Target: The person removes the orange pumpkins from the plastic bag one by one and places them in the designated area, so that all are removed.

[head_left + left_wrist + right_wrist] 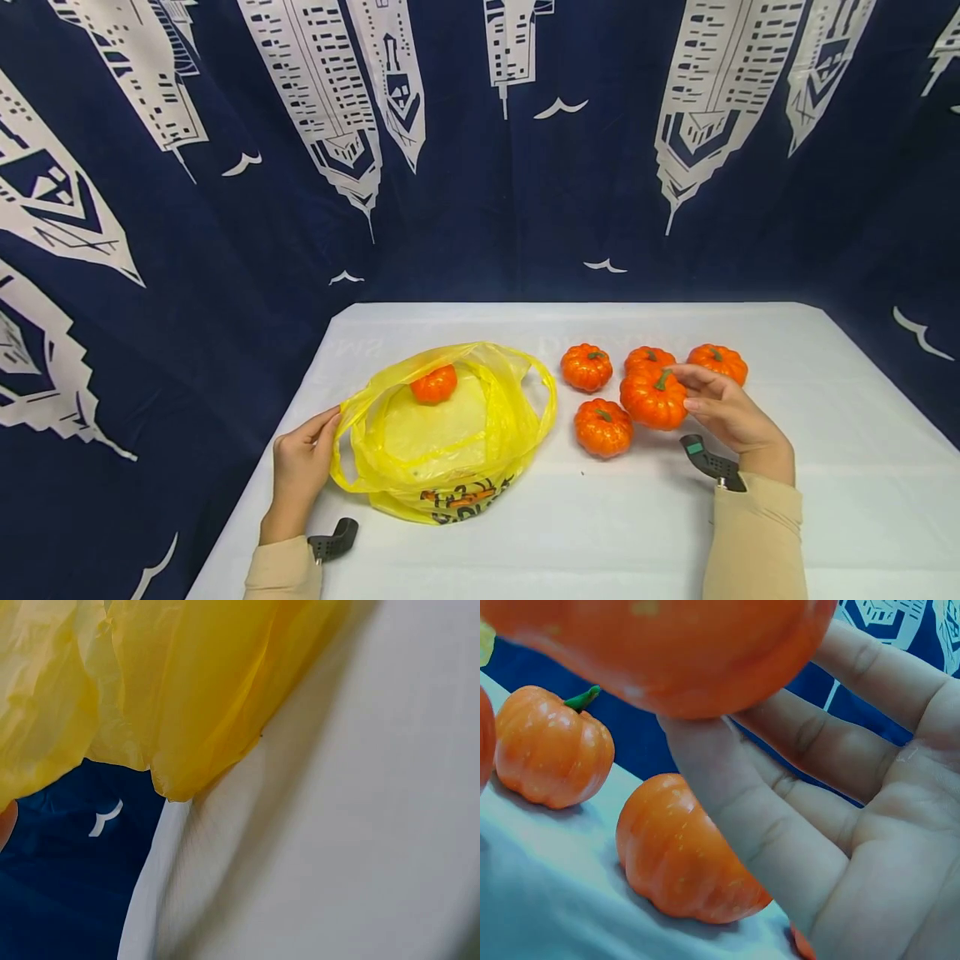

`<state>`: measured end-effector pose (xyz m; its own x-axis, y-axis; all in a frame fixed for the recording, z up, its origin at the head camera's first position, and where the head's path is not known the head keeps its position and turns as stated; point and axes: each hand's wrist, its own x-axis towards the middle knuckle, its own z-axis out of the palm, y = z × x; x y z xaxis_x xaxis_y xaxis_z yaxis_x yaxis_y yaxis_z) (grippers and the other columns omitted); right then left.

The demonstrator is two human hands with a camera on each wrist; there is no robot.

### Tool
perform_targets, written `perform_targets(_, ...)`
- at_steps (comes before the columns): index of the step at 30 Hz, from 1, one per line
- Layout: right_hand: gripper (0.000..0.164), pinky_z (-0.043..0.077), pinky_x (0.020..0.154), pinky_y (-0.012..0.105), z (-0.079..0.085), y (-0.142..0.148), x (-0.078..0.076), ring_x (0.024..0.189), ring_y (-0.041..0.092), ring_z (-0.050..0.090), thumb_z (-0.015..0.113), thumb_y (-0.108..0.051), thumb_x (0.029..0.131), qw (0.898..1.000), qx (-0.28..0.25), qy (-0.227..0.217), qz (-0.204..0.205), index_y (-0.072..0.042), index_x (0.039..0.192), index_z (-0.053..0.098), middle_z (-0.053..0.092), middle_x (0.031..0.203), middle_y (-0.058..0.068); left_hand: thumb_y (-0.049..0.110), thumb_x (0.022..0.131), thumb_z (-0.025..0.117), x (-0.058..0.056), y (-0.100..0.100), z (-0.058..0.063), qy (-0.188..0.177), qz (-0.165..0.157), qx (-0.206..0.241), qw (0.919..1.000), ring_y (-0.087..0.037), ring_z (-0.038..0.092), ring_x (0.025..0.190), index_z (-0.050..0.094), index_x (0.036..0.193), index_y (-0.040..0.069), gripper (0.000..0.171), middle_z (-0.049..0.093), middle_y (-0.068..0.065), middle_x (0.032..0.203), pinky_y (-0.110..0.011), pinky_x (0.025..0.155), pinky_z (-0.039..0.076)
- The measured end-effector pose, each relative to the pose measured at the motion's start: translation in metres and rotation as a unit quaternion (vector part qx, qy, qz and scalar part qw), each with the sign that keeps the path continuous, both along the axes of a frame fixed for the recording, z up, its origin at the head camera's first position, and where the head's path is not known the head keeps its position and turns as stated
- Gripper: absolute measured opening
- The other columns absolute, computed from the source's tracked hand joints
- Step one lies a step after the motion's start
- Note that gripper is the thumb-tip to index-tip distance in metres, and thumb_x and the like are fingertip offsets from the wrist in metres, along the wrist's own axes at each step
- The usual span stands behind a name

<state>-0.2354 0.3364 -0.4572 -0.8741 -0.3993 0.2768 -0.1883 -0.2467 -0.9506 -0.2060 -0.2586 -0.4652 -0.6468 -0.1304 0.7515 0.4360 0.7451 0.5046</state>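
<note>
My left hand (302, 462) pinches the left edge of a yellow plastic bag (465, 492), whose mouth gapes upward. Inside it, toward the back, lies one small orange pumpkin (433, 385). In the left wrist view the bag's thin side (202, 690) hangs over the white cloth, and only a fingertip (6, 823) shows. Over the table my right hand (738, 417) grips another orange pumpkin (654, 400) with a green stem between thumb and fingers. Seen from the right wrist, that held pumpkin (682, 652) is lifted above the others, the thumb under its lower side.
Several more pumpkins stand on the white table (637, 533): one at the back (587, 367), one in front of it (603, 428), one partly behind the held pumpkin (649, 358) and one at the right (718, 363). A dark blue printed cloth (480, 208) hangs behind.
</note>
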Motion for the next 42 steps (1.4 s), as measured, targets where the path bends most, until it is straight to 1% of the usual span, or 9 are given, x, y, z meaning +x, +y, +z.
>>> perform_targets(2, 0.052, 0.05, 0.095, 0.015, -0.001, 0.001, 0.0, 0.113, 0.003, 0.059, 0.043, 0.013, 0.096, 1.0, 0.008, -0.003, -0.007, -0.02, 0.13, 0.064, 0.064, 0.127, -0.011, -0.008, 0.08, 0.078, 0.0, 0.0, 0.0, 0.0, -0.002, 0.002, 1.0, -0.027, 0.075, 0.083, 0.078, 0.097, -0.003, 0.018, 0.077, -0.018, 0.091, 0.004, 0.078, 0.042)
perform_targets(7, 0.05, 0.049, 0.097, 0.015, -0.004, 0.004, 0.001, 0.117, 0.002, 0.059, 0.041, 0.012, 0.098, 1.0, 0.001, -0.005, -0.005, -0.018, 0.133, 0.063, 0.063, 0.131, -0.012, -0.008, 0.08, 0.077, 0.0, 0.0, 0.0, 0.004, -0.008, 0.009, 0.9999, -0.001, 0.069, 0.087, 0.078, 0.096, -0.003, 0.017, 0.077, -0.019, 0.09, 0.003, 0.078, 0.043)
perform_targets(10, 0.05, 0.047, 0.099, 0.016, -0.007, 0.006, 0.002, 0.119, 0.002, 0.058, 0.039, 0.011, 0.099, 1.0, -0.008, -0.011, 0.002, -0.015, 0.135, 0.062, 0.063, 0.133, -0.013, -0.009, 0.08, 0.078, 0.001, 0.0, 0.0, 0.007, -0.008, 0.009, 0.9999, 0.004, 0.066, 0.088, 0.078, 0.096, -0.003, 0.017, 0.077, -0.019, 0.09, 0.003, 0.078, 0.043)
perform_targets(18, 0.05, 0.046, 0.101, 0.017, -0.011, 0.012, 0.007, 0.122, 0.003, 0.056, 0.036, 0.009, 0.1, 1.0, -0.014, -0.01, 0.002, -0.014, 0.138, 0.06, 0.06, 0.136, -0.011, -0.009, 0.078, 0.078, 0.002, 0.0, 0.001, 0.003, -0.003, -0.001, 1.0, -0.015, 0.074, 0.084, 0.078, 0.097, -0.003, 0.019, 0.077, -0.019, 0.09, 0.004, 0.078, 0.042)
perform_targets(24, 0.048, 0.045, 0.1, 0.014, -0.012, 0.02, 0.014, 0.124, 0.0, 0.054, 0.039, 0.008, 0.101, 0.999, -0.021, -0.043, -0.022, -0.013, 0.137, 0.062, 0.061, 0.139, -0.013, -0.005, 0.082, 0.078, 0.004, 0.0, 0.001, 0.005, -0.002, -0.009, 1.0, -0.033, 0.075, 0.081, 0.078, 0.097, -0.003, 0.016, 0.077, -0.019, 0.09, 0.004, 0.078, 0.041)
perform_targets(27, 0.047, 0.045, 0.099, 0.013, -0.011, 0.023, 0.016, 0.123, -0.001, 0.054, 0.04, 0.007, 0.1, 0.998, -0.009, -0.056, -0.031, -0.014, 0.137, 0.062, 0.062, 0.137, -0.014, -0.004, 0.083, 0.077, 0.003, 0.0, 0.001, 0.009, -0.007, -0.011, 0.9999, -0.035, 0.074, 0.08, 0.078, 0.097, -0.004, 0.015, 0.077, -0.02, 0.09, 0.004, 0.079, 0.041)
perform_targets(29, 0.048, 0.044, 0.099, 0.012, -0.012, 0.024, 0.016, 0.123, -0.002, 0.054, 0.04, 0.007, 0.1, 0.998, -0.002, -0.06, -0.028, -0.014, 0.138, 0.061, 0.062, 0.136, -0.015, -0.004, 0.083, 0.077, 0.002, -0.001, 0.001, 0.012, -0.007, -0.011, 0.9998, -0.033, 0.075, 0.08, 0.078, 0.097, -0.004, 0.014, 0.077, -0.02, 0.09, 0.004, 0.079, 0.041)
perform_targets(37, 0.05, 0.044, 0.099, 0.012, -0.02, 0.03, 0.016, 0.122, -0.002, 0.056, 0.038, 0.009, 0.101, 0.998, -0.003, -0.066, 0.002, -0.015, 0.139, 0.06, 0.063, 0.134, -0.017, -0.011, 0.078, 0.078, 0.001, -0.001, -0.001, 0.012, -0.006, 0.001, 0.9999, 0.006, 0.064, 0.087, 0.078, 0.096, -0.004, 0.019, 0.077, -0.019, 0.089, 0.003, 0.077, 0.043)
perform_targets(42, 0.05, 0.045, 0.099, 0.013, -0.024, 0.032, 0.014, 0.121, -0.001, 0.057, 0.038, 0.008, 0.101, 0.997, 0.002, -0.076, 0.01, -0.016, 0.139, 0.06, 0.062, 0.135, -0.014, -0.01, 0.078, 0.079, 0.001, -0.002, -0.001, 0.012, -0.004, 0.003, 0.9999, 0.011, 0.061, 0.088, 0.078, 0.095, -0.003, 0.019, 0.077, -0.019, 0.088, 0.003, 0.077, 0.043)
